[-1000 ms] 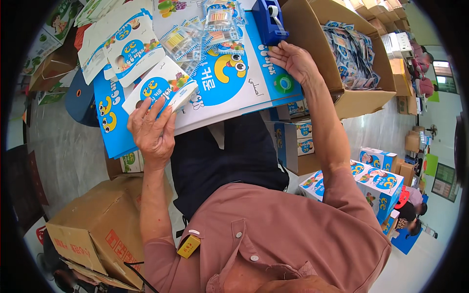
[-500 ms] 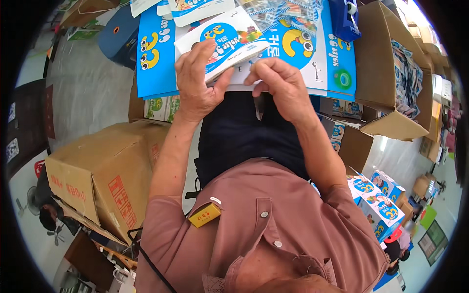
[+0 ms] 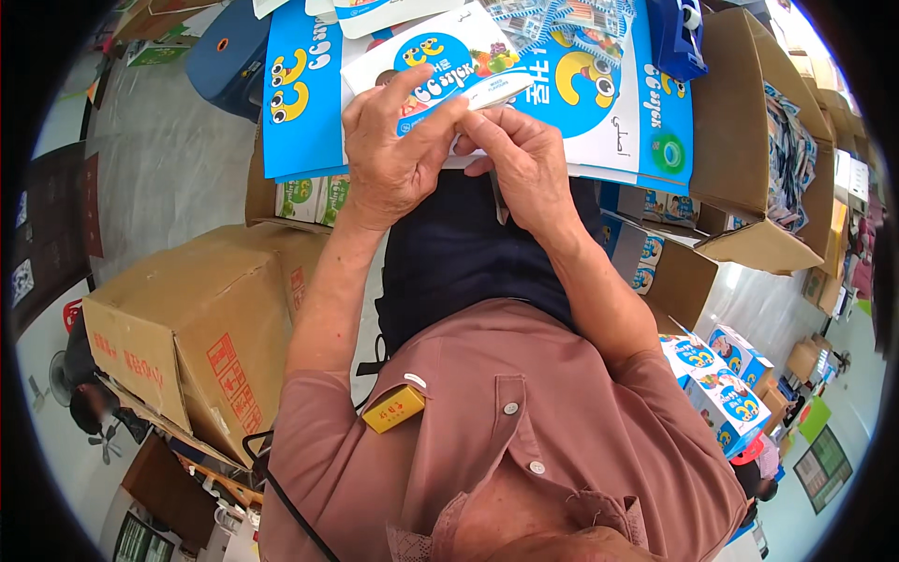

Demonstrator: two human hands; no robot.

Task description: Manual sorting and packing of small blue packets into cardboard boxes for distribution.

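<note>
My left hand (image 3: pixel 393 155) grips a small blue-and-white printed carton (image 3: pixel 440 58), thumb on top and fingers under it. My right hand (image 3: pixel 524 159) pinches the carton's near right edge, close against the left hand. The carton is held above a large flat blue-and-white printed sheet (image 3: pixel 599 94) that lies on the work surface over my lap. Small clear packets (image 3: pixel 562 14) lie on the sheet further away.
A closed brown cardboard box (image 3: pixel 197 318) stands at my left. An open brown box (image 3: pixel 758 150) with packets stands at the right. Finished blue-and-white cartons (image 3: pixel 721 384) sit on the floor at lower right, others under the surface (image 3: pixel 309 197). A blue stool (image 3: pixel 220 51) is far left.
My right hand came back from the far right of the sheet and joined the left hand on the carton; both hands now hold it closer to my body.
</note>
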